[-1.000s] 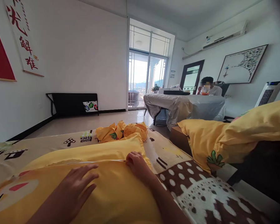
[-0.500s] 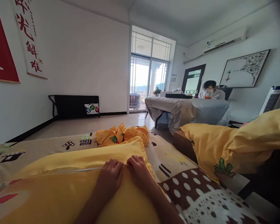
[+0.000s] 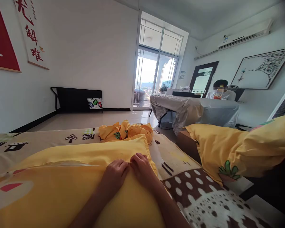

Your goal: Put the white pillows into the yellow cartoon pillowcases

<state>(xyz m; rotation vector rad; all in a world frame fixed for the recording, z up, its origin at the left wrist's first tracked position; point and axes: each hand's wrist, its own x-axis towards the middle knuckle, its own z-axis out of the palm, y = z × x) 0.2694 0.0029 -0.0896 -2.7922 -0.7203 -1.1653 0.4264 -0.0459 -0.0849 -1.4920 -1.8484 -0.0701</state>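
Lying on the blanket (image 3: 180, 163), the yellow pillow (image 3: 71, 186) stretches its long axis left to right across it, one squared end toward the blanket's right side, the other running out of view. A far corner of that right end points to the blanket's far edge. Smooth, plump cloth covers it, with a red patch in a pale oval at the left; a lengthwise slit (image 3: 68, 164) shows a white strip. Left hand (image 3: 116, 171) and right hand (image 3: 140, 165) meet just beside each other, fingers bunched, pinching the pillow's cloth near the slit's right end; whether a zip pull sits between them is too small to tell. To the blanket's right droops a cushion (image 3: 218, 139), also yellow. On the blanket's far edge rests a crumpled orange-yellow bundle (image 3: 126, 130). Beyond the blanket stand a plastic-draped table (image 3: 175, 103) and, behind that, a seated person (image 3: 224, 94).
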